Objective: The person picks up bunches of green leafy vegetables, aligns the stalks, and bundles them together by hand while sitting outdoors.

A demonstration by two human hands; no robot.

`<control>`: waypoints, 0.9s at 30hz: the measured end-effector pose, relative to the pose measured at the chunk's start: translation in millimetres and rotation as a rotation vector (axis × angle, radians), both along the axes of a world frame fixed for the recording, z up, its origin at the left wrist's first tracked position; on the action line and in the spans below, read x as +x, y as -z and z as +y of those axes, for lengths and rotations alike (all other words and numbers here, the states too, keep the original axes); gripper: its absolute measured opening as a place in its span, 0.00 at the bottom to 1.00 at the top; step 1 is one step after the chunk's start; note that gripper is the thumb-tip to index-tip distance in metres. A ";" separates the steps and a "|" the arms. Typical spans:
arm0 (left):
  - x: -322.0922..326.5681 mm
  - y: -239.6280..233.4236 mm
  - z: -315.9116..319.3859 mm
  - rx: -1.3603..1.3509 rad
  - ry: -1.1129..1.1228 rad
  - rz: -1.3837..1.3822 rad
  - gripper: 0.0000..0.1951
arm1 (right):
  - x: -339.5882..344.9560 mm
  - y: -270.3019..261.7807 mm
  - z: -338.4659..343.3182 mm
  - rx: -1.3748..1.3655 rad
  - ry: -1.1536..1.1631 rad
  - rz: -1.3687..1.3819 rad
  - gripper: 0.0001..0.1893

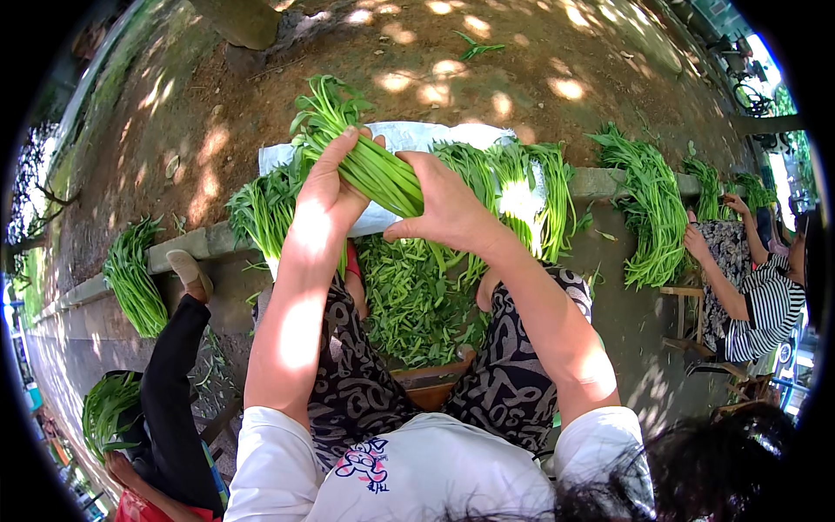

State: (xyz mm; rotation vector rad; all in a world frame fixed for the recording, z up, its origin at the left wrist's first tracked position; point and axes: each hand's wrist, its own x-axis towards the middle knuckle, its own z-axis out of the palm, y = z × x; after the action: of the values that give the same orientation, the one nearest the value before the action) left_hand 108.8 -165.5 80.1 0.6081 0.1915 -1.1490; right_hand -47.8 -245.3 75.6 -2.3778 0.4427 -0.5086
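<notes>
My left hand (336,176) grips a bunch of leafy green stems (373,171), probably water spinach, around its middle. The leafy tops point away to the upper left. At the cut ends, my right hand (447,205) is curved around the stems, thumb below and fingers above; its palm side is hidden. Beneath the bunch lies a white woven sheet (408,136) on the kerb. More bunches rest to either side, one by my left forearm (264,205) and several on the right (515,169). Chopped stem pieces and leaves (417,300) cover the ground between my feet.
A stone kerb (209,241) crosses in front, with bare soil and a tree trunk (244,23) beyond. Greens (134,277) lean on it at left, and a large heap (649,202) at right. A co-worker in black trousers (173,404) sits left; another in stripes (766,307) sits right.
</notes>
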 end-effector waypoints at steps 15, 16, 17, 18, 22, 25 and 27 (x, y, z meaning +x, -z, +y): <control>-2.2 14.7 -2.2 0.157 0.377 -0.266 0.22 | 2.3 9.4 -28.7 0.689 0.253 0.106 0.20; -2.7 12.7 0.0 0.177 0.342 -0.314 0.23 | 5.4 9.3 -39.0 0.682 0.245 0.102 0.19; -1.7 12.0 1.1 0.197 0.305 -0.362 0.25 | 9.3 9.5 -48.8 0.675 0.236 0.097 0.19; 1.5 10.3 1.7 0.197 0.238 -0.329 0.29 | 14.7 13.1 -54.8 0.616 0.309 0.025 0.18; 5.2 -3.9 8.8 0.215 0.129 -0.412 0.31 | 26.8 31.4 -82.9 0.527 0.393 0.009 0.21; 6.8 -6.8 10.9 0.180 0.154 -0.413 0.30 | 23.1 83.6 -84.4 0.424 0.531 0.022 0.22; 9.6 -6.7 13.3 0.170 0.152 -0.414 0.29 | 14.5 132.9 -73.2 0.401 0.566 0.157 0.25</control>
State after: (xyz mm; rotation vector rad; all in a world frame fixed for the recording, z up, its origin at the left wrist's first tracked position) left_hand 118.4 -152.2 86.8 1.0102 -0.1149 -1.1333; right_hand -33.3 -318.6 -57.3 -1.8936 1.1871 -0.4268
